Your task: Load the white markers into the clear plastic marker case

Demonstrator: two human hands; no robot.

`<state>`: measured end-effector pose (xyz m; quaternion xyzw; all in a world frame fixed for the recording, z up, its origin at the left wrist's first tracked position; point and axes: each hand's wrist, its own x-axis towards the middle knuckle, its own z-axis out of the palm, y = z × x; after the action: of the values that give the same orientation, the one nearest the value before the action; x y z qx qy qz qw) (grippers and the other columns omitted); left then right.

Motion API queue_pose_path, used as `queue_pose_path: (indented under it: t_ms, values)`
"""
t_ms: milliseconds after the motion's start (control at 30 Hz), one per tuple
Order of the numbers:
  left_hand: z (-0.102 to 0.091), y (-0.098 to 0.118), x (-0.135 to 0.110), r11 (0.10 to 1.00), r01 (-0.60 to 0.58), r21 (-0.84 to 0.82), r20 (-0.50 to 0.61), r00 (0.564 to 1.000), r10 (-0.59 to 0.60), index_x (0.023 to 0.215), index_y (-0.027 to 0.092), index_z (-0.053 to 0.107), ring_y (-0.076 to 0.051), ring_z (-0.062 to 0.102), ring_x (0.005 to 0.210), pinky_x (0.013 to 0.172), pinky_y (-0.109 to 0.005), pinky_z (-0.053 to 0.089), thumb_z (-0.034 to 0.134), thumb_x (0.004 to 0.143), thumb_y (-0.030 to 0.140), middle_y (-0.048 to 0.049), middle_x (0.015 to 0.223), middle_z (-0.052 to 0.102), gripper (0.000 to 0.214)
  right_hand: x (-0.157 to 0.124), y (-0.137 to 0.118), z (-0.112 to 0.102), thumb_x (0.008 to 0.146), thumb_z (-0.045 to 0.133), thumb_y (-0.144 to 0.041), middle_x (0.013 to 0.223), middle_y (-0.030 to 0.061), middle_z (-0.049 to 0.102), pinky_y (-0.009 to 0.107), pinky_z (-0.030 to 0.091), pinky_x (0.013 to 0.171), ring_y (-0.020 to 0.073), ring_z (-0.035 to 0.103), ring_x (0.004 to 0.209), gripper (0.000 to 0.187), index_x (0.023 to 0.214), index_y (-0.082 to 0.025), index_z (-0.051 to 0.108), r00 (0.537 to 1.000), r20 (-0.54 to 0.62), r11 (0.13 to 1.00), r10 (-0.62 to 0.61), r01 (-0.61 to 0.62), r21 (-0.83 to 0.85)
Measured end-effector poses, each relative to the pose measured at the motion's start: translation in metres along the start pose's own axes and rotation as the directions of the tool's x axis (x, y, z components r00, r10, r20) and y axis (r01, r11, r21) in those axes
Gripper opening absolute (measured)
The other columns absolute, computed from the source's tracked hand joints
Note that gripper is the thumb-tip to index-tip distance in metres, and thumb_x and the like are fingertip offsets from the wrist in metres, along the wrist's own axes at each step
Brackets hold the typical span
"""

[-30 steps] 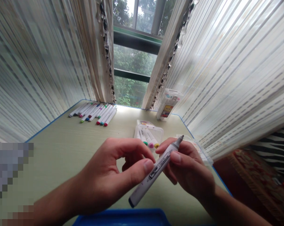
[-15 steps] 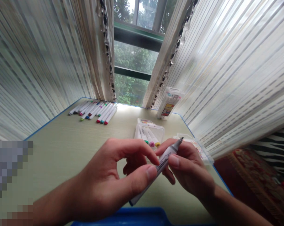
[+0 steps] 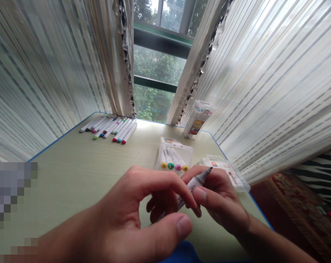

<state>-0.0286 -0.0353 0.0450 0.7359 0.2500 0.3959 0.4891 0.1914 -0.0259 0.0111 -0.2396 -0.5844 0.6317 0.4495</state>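
My right hand [image 3: 223, 199] pinches a white marker [image 3: 191, 184] between thumb and fingers. The marker tilts, its grey collar and dark bare tip pointing up and to the right. In front of its lower part is my left hand [image 3: 143, 204], thumb and index finger spread apart, the other fingers curled behind. Whether those curled fingers touch the barrel I cannot make out; the marker's lower end is mostly hidden. Just beyond the hands, a clear plastic case [image 3: 190, 151] holds several white markers with yellow, green and pink ends.
Several white markers [image 3: 110, 128] with coloured ends lie at the table's far left. A clear upright marker box [image 3: 198, 120] stands by the window. Near the right edge lies a clear case lid [image 3: 236, 179]. Something blue [image 3: 182, 252] shows at the front edge of the pale green table [image 3: 72, 175].
My left thumb and index finger have parted, and the thumb has come off the marker's barrel. My right hand keeps its hold, with the marker slightly lower.
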Motion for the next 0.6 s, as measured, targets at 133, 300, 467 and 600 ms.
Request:
queue_pose_path:
  t_ms: [133, 300, 467, 600]
  values:
    - [0.0007, 0.0006, 0.0012, 1.0, 0.009, -0.016, 0.005, 1.0, -0.009, 0.093, 0.018, 0.078, -0.01, 0.053, 0.058, 0.058, -0.019, 0.047, 0.07, 0.087, 0.022, 0.003, 0.065, 0.061, 0.01, 0.0009, -0.0002, -0.0006, 0.094, 0.078, -0.035, 0.072, 0.0004, 0.069, 0.02, 0.042, 0.049, 0.0097, 0.054, 0.055, 0.014, 0.102, -0.023, 0.083, 1.0, -0.011, 1.0, -0.014, 0.014, -0.019]
    - [-0.0001, 0.0001, 0.0008, 1.0, 0.001, -0.007, -0.004, 1.0, -0.001, 0.093, 0.019, 0.078, -0.01, 0.054, 0.06, 0.059, -0.019, 0.047, 0.071, 0.088, 0.023, 0.0029, 0.066, 0.061, 0.01, 0.0001, -0.0006, 0.0002, 0.094, 0.078, -0.034, 0.072, 0.0005, 0.069, 0.02, 0.043, 0.049, 0.0096, 0.055, 0.055, 0.014, 0.102, -0.023, 0.083, 1.0, -0.009, 1.0, -0.01, 0.01, -0.026]
    - [-0.0003, 0.0, 0.0004, 1.0, 0.024, -0.007, 0.0, 1.0, -0.024, 0.093, 0.018, 0.078, -0.011, 0.054, 0.06, 0.059, -0.019, 0.048, 0.071, 0.087, 0.024, 0.0025, 0.066, 0.062, 0.011, -0.0001, 0.0, -0.0002, 0.094, 0.078, -0.033, 0.072, 0.0004, 0.069, 0.018, 0.043, 0.048, 0.0089, 0.055, 0.055, 0.015, 0.102, -0.022, 0.082, 1.0, -0.011, 1.0, -0.015, 0.014, -0.025]
    - [-0.0003, 0.0018, 0.001, 1.0, 0.025, -0.001, 0.011, 1.0, -0.025, 0.092, 0.017, 0.078, -0.011, 0.054, 0.061, 0.06, -0.02, 0.048, 0.07, 0.088, 0.024, 0.0019, 0.066, 0.061, 0.011, -0.0008, -0.0001, -0.0002, 0.094, 0.078, -0.032, 0.071, 0.001, 0.069, 0.018, 0.042, 0.047, 0.009, 0.055, 0.053, 0.015, 0.101, -0.02, 0.082, 1.0, -0.013, 1.0, -0.016, 0.016, -0.025]
